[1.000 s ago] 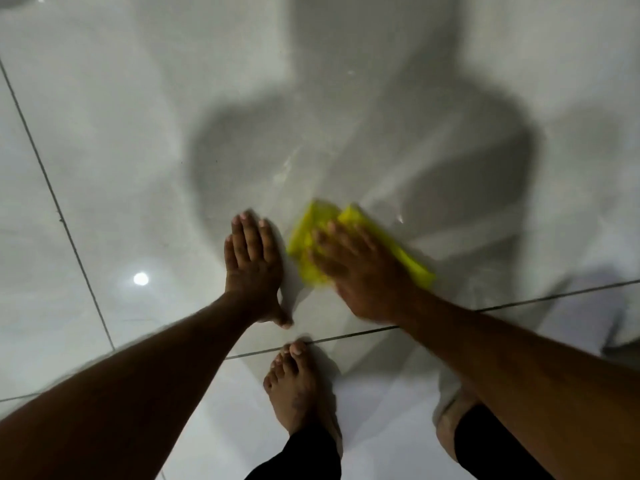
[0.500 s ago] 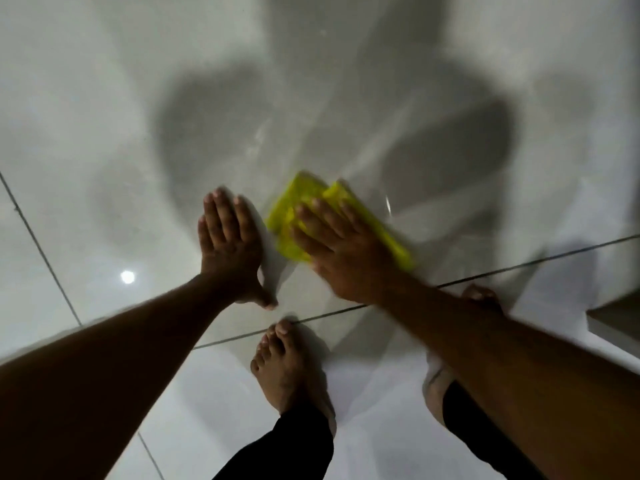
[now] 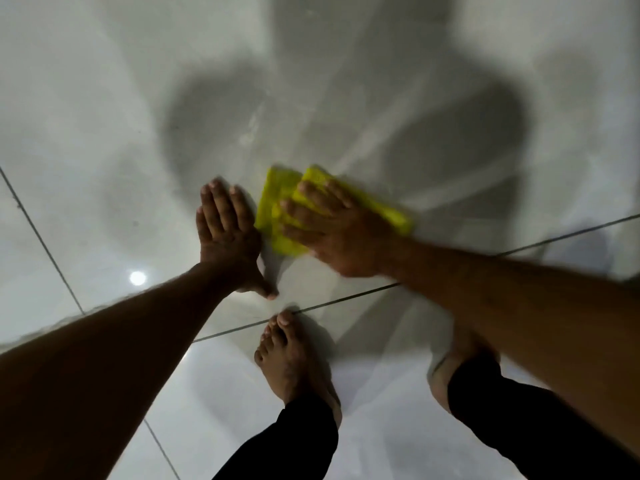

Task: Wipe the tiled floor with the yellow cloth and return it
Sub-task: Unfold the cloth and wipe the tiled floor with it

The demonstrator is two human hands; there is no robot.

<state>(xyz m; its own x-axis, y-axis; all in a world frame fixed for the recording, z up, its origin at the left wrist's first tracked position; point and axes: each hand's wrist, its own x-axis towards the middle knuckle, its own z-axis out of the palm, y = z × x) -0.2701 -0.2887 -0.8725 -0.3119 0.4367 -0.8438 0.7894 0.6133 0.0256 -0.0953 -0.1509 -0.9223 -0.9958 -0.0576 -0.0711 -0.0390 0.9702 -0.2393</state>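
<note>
The left hand [image 3: 227, 233] lies flat and empty on the glossy tiled floor [image 3: 104, 133], fingers together and thumb spread toward a bare foot [image 3: 287, 355] below it. Just right of it, the yellow cloth [image 3: 277, 216] sits folded on the tile, and the right hand [image 3: 341, 233] presses down on it with fingers spread, palm flat rather than clenched.

The floor [image 3: 104, 140] is laid with large, glossy pale grey tiles, divided by thin dark grout lines [image 3: 41, 240]. A round lamp reflection [image 3: 137, 278] is seen at left; broad soft shadows [image 3: 214, 116] are cast across it.
</note>
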